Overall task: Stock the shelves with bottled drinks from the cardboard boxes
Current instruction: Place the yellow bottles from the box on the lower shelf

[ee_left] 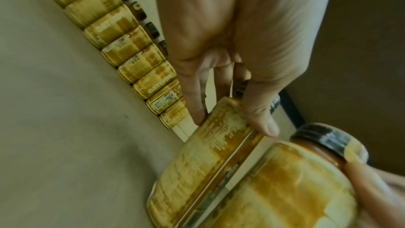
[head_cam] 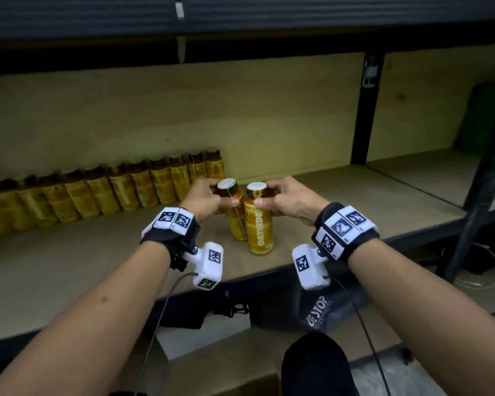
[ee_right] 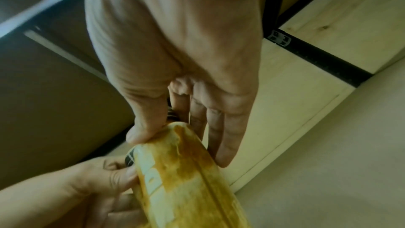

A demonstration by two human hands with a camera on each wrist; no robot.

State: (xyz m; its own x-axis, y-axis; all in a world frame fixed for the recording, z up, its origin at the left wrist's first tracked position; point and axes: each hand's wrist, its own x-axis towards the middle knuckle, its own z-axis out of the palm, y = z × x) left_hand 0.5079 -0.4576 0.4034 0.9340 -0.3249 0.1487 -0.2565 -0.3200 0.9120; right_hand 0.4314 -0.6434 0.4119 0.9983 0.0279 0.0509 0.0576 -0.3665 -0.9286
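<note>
Two amber drink bottles with yellow labels stand side by side on the wooden shelf (head_cam: pixel 340 195). My left hand (head_cam: pixel 209 200) grips the left bottle (head_cam: pixel 235 221) around its neck and shoulder; the left wrist view shows the thumb and fingers pinching that bottle (ee_left: pixel 208 159). My right hand (head_cam: pixel 283 200) grips the right bottle (head_cam: pixel 259 227) the same way, just under its dark cap, and this bottle (ee_right: pixel 186 176) fills the lower part of the right wrist view. A row of several like bottles (head_cam: pixel 97 190) lines the back wall to the left.
A black upright post (head_cam: pixel 366 110) divides the shelf bays on the right. A dark shelf (head_cam: pixel 240 15) hangs close overhead. Cardboard (head_cam: pixel 226 364) and a dark bag (head_cam: pixel 320 307) lie below the shelf's front edge (head_cam: pixel 269 277). Something green (head_cam: pixel 486 118) stands in the right bay.
</note>
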